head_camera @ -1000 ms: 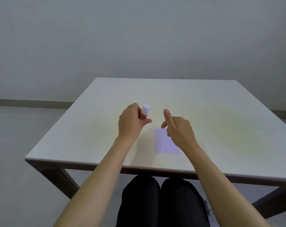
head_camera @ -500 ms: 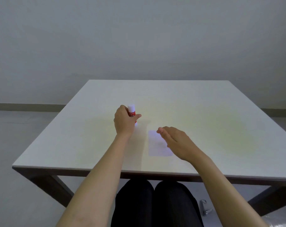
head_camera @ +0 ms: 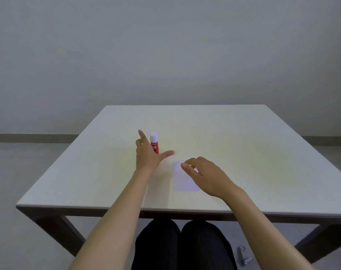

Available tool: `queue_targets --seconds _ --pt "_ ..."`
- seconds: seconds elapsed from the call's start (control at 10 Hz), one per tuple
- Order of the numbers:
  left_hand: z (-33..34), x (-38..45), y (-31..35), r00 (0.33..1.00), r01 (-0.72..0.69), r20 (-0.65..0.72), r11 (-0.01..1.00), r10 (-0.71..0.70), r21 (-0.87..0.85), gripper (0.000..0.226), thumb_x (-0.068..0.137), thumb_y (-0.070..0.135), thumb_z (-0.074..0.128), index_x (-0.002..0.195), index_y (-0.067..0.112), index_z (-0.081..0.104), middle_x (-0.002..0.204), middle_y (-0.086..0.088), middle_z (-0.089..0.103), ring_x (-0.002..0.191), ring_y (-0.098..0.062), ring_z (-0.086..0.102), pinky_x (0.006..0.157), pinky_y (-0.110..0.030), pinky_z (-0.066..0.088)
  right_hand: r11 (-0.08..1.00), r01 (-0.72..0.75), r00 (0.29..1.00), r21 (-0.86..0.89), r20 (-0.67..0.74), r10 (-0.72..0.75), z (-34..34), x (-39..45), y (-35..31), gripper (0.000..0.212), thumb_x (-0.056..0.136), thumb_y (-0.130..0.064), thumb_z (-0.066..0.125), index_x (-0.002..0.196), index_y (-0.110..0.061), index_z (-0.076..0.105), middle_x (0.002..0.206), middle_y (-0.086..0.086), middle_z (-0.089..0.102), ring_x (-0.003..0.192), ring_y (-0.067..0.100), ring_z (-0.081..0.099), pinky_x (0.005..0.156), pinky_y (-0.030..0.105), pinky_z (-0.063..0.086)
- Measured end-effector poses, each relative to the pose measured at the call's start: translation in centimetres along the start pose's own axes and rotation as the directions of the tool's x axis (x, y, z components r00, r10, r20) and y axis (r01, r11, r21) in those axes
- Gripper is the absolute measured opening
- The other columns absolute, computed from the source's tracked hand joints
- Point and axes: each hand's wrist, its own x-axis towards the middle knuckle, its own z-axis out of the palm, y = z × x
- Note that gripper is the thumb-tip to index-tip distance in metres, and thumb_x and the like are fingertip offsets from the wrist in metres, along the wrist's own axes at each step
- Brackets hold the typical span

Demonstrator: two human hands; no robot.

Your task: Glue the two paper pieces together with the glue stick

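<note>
**Glue stick set down, paper lying as one sheet**

Standing upright on the counter (head_camera: 243, 145) with its white cap on, the glue stick (head_camera: 154, 142) is out of anyone's grip. The left hand (head_camera: 149, 154) is just beside it on the near-left side, with fingers (head_camera: 142, 135) spread wide, the thumb pointing right and the index finger raised; it holds nothing, though whether its edge brushes the tube cannot be told from this angle.

The right hand (head_camera: 206, 175) hovers over the pale paper (head_camera: 182, 182), which lies flat on the counter to the right of the glue stick and nearer the person. Its fingers are loosely curled and slightly apart, the tips at the upper part of the sheet, gripping nothing; whether they actually touch the paper is not clear.

Only one pale rectangle shows. No second loose piece is visible anywhere on the counter, so the two pieces are probably already stacked, one on the other, though no seam or offset edge can be made out to confirm it. With the stick capped and released, the gluing itself looks done. What seems left is pressing the sheets down with the right hand so the bond takes, and then drawing both hands away.
</note>
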Motion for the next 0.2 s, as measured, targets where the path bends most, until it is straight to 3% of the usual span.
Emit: queue_targets --seconds 0.1,0.2 --pt "-1.8 0.1 1.0 0.986 -0.055 -0.159 0.998 0.051 -0.023 0.121 0.070 0.070 0.060 0.150 0.013 -0.010 0.159 -0.014 0.007 0.147 -0.029 0.008 0.116 -0.046 0.020 0.997 0.033 0.997 -0.062 -0.066 -0.037 -1.0 1.1 -1.0 0.051 0.097 -0.052 0.027 0.133 -0.024 0.049 0.132 0.002 0.053 0.117 0.021 0.053 0.100 0.039 0.039" --pt "-4.8 0.3 3.4 0.904 -0.228 -0.385 0.972 0.188 -0.060 0.092 0.086 0.064 0.039 0.151 0.010 0.002 0.159 -0.016 0.012 0.147 -0.028 0.008 0.117 -0.043 0.014 0.990 0.038 0.980 -0.135 -0.187 -0.063 -2.6 2.7 -2.0 0.051 0.100 -0.046 0.027 0.142 -0.019 0.037 0.147 0.004 0.043 0.132 0.023 0.043 0.108 0.043 0.031"
